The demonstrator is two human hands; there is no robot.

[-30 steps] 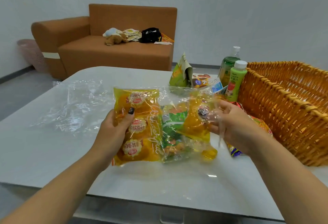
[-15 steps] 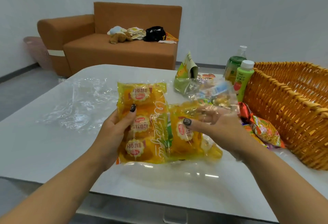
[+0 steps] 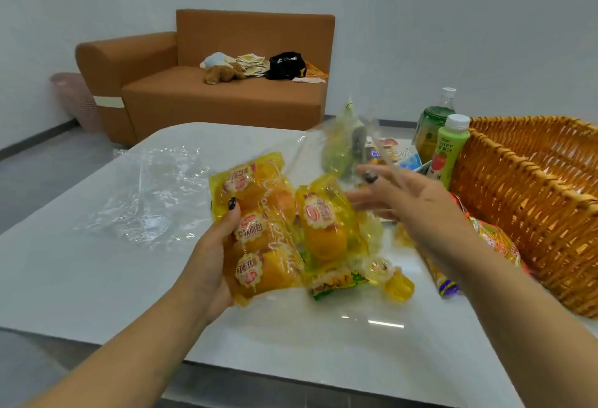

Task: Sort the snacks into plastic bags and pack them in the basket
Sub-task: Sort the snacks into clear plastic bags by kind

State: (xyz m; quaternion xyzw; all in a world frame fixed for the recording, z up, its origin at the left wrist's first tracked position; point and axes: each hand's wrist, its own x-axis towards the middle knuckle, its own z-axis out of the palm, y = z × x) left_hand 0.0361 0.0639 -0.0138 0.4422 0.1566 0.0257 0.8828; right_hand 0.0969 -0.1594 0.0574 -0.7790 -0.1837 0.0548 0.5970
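White-walled room; glossy white tabletop [image 3: 97,278] in foreground. Left hand [image 3: 210,262] curled round clear plastic bag of yellow bread packets [image 3: 262,233], thumb pressed on bag front, bag tilted above table. Second yellow bread packet [image 3: 326,220], green snack packet [image 3: 336,279] and yellow jelly cup [image 3: 396,284] just right of it, apparently within same film. Right hand [image 3: 411,203] blurred, fingers spread and mostly straight; contact with bag film: cannot tell. Empty crumpled clear plastic bag [image 3: 152,194] left on table. Woven orange wicker basket [image 3: 534,200] at right edge, light-green juice bottle [image 3: 448,152] touching its near corner. Beyond, orange fabric sofa [image 3: 226,97].
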